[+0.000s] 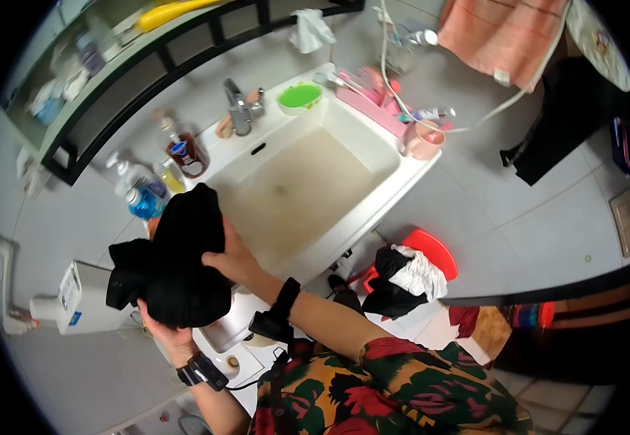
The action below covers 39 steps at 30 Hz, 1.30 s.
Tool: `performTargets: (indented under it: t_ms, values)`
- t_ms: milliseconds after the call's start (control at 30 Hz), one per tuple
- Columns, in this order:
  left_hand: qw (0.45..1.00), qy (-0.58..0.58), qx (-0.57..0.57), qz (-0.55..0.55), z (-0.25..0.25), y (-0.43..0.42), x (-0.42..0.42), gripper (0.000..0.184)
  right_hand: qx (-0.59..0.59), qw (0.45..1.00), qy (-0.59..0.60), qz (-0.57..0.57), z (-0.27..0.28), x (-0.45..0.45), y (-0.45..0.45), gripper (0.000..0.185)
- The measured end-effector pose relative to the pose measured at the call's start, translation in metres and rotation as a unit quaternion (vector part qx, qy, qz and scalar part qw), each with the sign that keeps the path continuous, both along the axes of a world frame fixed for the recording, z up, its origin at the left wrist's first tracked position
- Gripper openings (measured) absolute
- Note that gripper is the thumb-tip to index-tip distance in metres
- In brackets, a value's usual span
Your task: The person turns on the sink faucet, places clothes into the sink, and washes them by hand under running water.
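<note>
A bunched black cloth garment (180,264) is held up beside the left end of the white sink (402,174). My left hand (168,335) cups it from below, with the fingertips partly hidden under the fabric. At its right side my right hand (233,254) grips the edge, thumb in front and the other fingers partly behind the cloth. Cloudy greyish water (297,188) appears to stand in the basin. The exact kind of garment cannot be made out from its folds.
Behind the sink stand a faucet (239,109), a brown pump bottle (188,154), a blue bottle (143,203) and a green soap dish (300,96). A pink cup (423,140) is at the right corner. Below, a red stool (434,250) bears black and white clothes.
</note>
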<state>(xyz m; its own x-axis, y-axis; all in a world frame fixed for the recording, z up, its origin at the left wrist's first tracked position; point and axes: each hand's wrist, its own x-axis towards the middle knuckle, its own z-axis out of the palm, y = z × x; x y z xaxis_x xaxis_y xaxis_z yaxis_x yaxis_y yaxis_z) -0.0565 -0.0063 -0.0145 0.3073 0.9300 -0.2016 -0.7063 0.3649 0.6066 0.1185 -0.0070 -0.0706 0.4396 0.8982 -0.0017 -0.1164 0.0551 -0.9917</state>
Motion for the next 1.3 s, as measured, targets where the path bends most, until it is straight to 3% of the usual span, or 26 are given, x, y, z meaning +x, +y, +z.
performTargets:
  t_ms: [233,333,500,733,967,1033,1167,1300]
  values:
    - [1.000,0.012,0.013,-0.003,0.001,0.000,0.002,0.055,-0.114,0.993,-0.028,0.021,0.016,0.001,-0.012,0.096]
    - [0.995,0.061,-0.011,0.080,0.007,-0.003,0.008,0.055,-0.134,0.990,-0.024,0.027,0.028,0.006,-0.018,0.096]
    - [0.995,0.073,0.008,0.059,-0.001,0.004,-0.001,0.056,-0.156,0.987,-0.017,0.042,0.040,0.009,-0.026,0.096]
    - [0.999,0.033,0.036,-0.022,0.000,0.000,-0.001,0.059,-0.100,0.994,-0.036,-0.001,0.014,0.000,-0.014,0.096]
    - [0.998,0.034,0.052,0.008,0.002,-0.003,0.004,0.060,-0.083,0.995,-0.055,0.006,0.011,0.002,-0.015,0.095]
    - [0.999,0.025,0.045,0.008,0.002,-0.003,0.004,0.059,-0.074,0.997,0.010,0.019,0.020,0.005,-0.018,0.092]
    - [0.999,0.011,0.049,0.006,-0.002,-0.001,0.002,0.059,-0.034,0.999,-0.035,0.002,-0.003,-0.001,-0.007,0.094]
    - [0.999,0.006,0.041,0.009,-0.003,-0.001,0.002,0.059,-0.051,0.998,-0.026,0.008,0.008,0.004,-0.012,0.091]
